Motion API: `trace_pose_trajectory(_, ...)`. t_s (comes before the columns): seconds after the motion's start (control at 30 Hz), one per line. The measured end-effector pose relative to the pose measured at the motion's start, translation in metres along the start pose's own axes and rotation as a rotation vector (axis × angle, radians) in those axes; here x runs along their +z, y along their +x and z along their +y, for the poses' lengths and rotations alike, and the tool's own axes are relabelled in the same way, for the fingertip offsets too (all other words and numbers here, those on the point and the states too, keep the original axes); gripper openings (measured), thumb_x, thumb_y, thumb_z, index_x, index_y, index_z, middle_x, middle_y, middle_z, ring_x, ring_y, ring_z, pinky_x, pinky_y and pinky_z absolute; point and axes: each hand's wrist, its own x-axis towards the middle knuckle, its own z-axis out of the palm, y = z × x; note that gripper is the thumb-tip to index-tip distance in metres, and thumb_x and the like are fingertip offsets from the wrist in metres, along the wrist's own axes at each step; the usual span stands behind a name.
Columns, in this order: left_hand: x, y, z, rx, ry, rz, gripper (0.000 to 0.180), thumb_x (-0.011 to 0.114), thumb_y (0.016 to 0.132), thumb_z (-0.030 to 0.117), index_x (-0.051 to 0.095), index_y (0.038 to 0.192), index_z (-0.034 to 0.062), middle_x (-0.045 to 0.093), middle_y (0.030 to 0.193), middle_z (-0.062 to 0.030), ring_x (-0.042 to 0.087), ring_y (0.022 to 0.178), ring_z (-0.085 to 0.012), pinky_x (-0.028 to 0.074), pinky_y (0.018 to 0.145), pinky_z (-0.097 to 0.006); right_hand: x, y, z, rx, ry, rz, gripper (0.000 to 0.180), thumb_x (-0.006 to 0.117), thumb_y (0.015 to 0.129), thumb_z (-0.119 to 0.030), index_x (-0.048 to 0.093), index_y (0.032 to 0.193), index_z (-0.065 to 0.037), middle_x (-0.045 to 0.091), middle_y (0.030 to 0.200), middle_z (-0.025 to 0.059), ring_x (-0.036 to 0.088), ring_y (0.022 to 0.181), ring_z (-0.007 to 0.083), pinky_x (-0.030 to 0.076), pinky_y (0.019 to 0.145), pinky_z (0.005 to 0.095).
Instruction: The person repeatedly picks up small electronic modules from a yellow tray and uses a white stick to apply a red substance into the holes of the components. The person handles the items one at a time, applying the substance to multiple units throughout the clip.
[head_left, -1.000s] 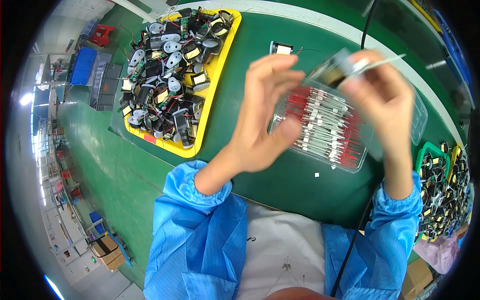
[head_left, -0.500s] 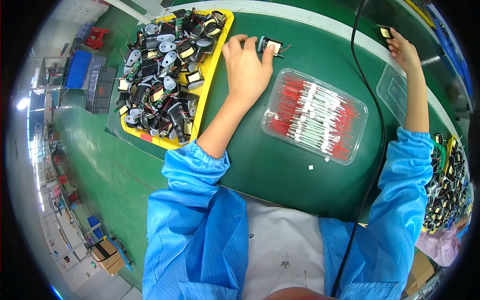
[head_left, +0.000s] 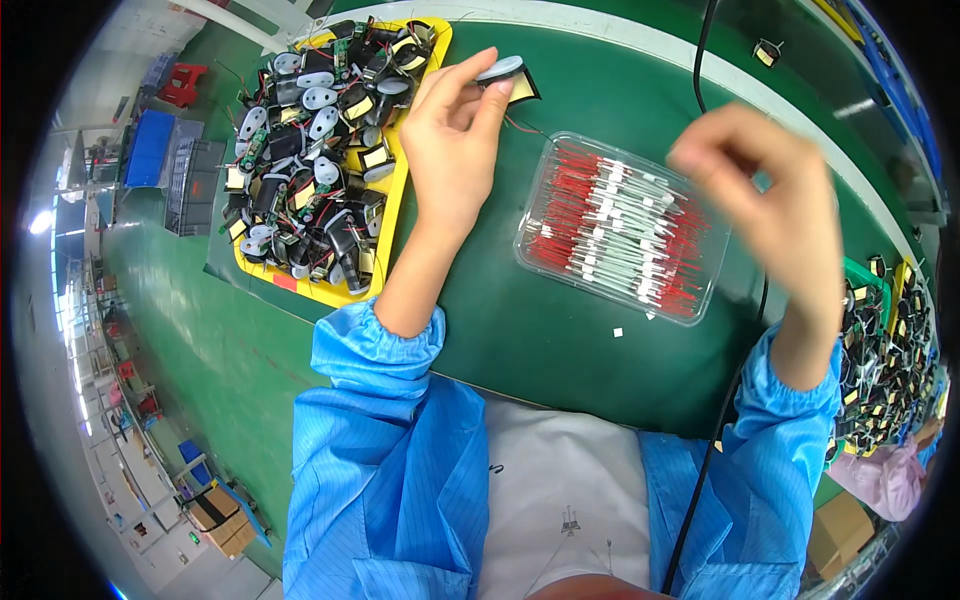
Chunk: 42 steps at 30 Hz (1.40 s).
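Our left hand (head_left: 452,140) pinches a small motor part (head_left: 505,76) up off the green table (head_left: 520,330). Our blurry right hand (head_left: 770,195) hovers over the clear wire tray (head_left: 540,205); its grip is unclear.

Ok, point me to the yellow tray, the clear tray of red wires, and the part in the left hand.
yellow tray (head_left: 392,215), head view, bare right rim.
clear tray of red wires (head_left: 706,300), head view, lower right corner.
small motor part (head_left: 503,74), head view, grey cap at the left hand (head_left: 452,140) fingertips.

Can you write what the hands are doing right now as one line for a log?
left hand: holds small motor part | right hand: blurred, above clear tray of red-ended wires | yellow tray: full of parts
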Motion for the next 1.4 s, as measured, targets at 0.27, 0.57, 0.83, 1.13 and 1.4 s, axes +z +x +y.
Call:
trace_pose_trajectory(0.27, -0.005, -0.001, 0.015, -0.095, -0.202, 0.029, 0.033, 0.067, 0.078, -0.004, 0.058, 0.109, -0.0063, 0.061, 0.096, -0.0110, 0.060, 0.085, -0.0129, 0.050, 0.074, -0.023, 0.040, -0.013, 0.002, -0.281, -0.431, -0.200, 0.015, 0.068, 0.065, -0.005, 0.056, 0.074, -0.003, 0.053, 0.075, 0.0082, 0.054, 0.075, 0.0266, 0.045, 0.060, 0.0380)
trace_pose_trajectory(0.57, -0.005, -0.003, 0.016, -0.014, -0.429, -0.060, 0.026, 0.059, 0.082, -0.008, 0.044, 0.102, -0.0003, 0.056, 0.115, -0.0194, 0.057, 0.100, -0.0168, 0.049, 0.083, -0.027, 0.048, -0.013, 0.009, -0.285, -0.422, -0.223, 0.015, 0.065, 0.068, -0.003, 0.053, 0.076, -0.002, 0.052, 0.077, 0.0105, 0.054, 0.076, 0.0274, 0.045, 0.061, 0.0390)
trace_pose_trajectory(0.83, -0.009, -0.005, 0.021, 0.029, -0.470, -0.156, 0.023, 0.055, 0.087, -0.001, 0.042, 0.106, 0.0008, 0.057, 0.103, -0.0186, 0.060, 0.097, -0.0268, 0.050, 0.085, -0.038, 0.005, -0.005, 0.000, -0.209, -0.006, -0.297, 0.013, 0.063, 0.072, 0.000, 0.050, 0.077, 0.001, 0.056, 0.073, 0.0109, 0.056, 0.067, 0.0243, 0.045, 0.061, 0.0332)
trace_pose_trajectory(1.13, -0.013, -0.014, 0.035, -0.231, -0.728, -0.455, 0.031, 0.055, 0.089, 0.016, 0.044, 0.114, 0.0001, 0.055, 0.107, -0.0201, 0.055, 0.085, -0.0206, 0.045, 0.070, -0.029, 0.005, -0.004, 0.003, -0.044, 0.691, 0.068, 0.018, 0.061, 0.082, -0.007, 0.055, 0.096, 0.002, 0.052, 0.083, 0.0047, 0.045, 0.072, 0.0113, 0.037, 0.062, 0.0223)
trace_pose_trajectory(1.4, -0.010, -0.026, 0.044, -0.147, -0.678, -0.510, 0.042, 0.066, 0.083, 0.027, 0.044, 0.109, 0.0004, 0.051, 0.102, -0.0163, 0.054, 0.084, -0.0188, 0.046, 0.068, -0.028, 0.015, -0.011, -0.003, -0.232, 0.584, 0.174, 0.025, 0.057, 0.088, -0.018, 0.055, 0.100, 0.004, 0.053, 0.083, 0.0114, 0.045, 0.068, 0.0155, 0.037, 0.059, 0.0265)
